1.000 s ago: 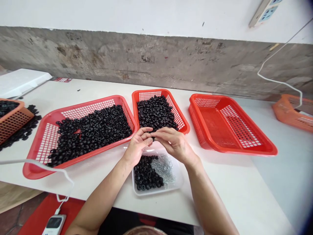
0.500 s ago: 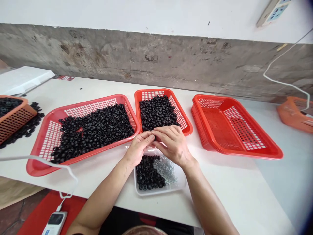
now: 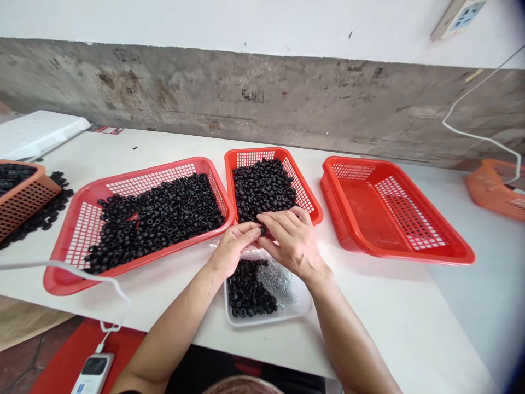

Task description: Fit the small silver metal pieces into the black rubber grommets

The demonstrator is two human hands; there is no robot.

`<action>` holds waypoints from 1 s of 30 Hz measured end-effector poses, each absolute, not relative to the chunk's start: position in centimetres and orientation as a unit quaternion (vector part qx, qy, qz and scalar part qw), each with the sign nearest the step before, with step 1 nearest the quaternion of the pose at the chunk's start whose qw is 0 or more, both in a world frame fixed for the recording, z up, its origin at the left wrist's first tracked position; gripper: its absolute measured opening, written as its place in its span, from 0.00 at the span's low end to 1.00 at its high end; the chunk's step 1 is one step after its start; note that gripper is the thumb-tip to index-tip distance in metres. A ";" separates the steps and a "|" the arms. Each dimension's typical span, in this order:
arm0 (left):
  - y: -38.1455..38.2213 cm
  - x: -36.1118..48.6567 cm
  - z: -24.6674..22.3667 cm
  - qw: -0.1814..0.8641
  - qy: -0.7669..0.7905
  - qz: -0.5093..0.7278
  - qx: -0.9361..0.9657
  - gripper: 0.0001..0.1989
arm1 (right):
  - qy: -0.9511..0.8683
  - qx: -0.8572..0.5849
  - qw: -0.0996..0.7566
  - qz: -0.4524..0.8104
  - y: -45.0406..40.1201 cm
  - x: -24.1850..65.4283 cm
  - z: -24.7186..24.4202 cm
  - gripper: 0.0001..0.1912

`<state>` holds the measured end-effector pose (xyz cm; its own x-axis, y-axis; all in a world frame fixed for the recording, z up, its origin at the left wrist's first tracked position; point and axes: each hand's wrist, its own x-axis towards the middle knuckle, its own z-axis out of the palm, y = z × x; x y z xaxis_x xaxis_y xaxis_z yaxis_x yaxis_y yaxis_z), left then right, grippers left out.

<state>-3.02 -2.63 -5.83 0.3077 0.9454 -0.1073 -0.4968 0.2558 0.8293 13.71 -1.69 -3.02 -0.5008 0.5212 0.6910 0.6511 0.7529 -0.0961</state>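
Note:
A small round black part (image 3: 263, 231) is pinched between the fingertips of both hands, mostly covered by them. My left hand (image 3: 233, 246) grips it with thumb and forefinger. From the other side, the curled fingers of my right hand (image 3: 292, 236) close on the same part. Below the hands stands a clear plastic tray (image 3: 266, 322), holding black ring-like parts (image 3: 248, 295) on its left and tiny clear or silvery pieces (image 3: 281, 284) on its right. Just beyond the fingers, a red basket (image 3: 315, 210) is heaped with black parts (image 3: 262, 183).
A wider red basket (image 3: 61, 254) of black parts, with a red scrap inside, is on the left. Stacked red baskets (image 3: 356, 219) stand at right. An orange basket (image 3: 35, 202) sits far left beside loose black pieces. A white cable (image 3: 110, 282) hangs over the table's front edge.
The fingertips have shifted slightly, and more of the black part shows between them. Baskets and tray stand as before.

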 end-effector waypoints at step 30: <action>-2.4 -3.5 -6.4 0.799 0.273 0.436 0.312 0.16 | -0.859 -0.291 0.421 0.004 -1.2 14.0 -4.0 0.13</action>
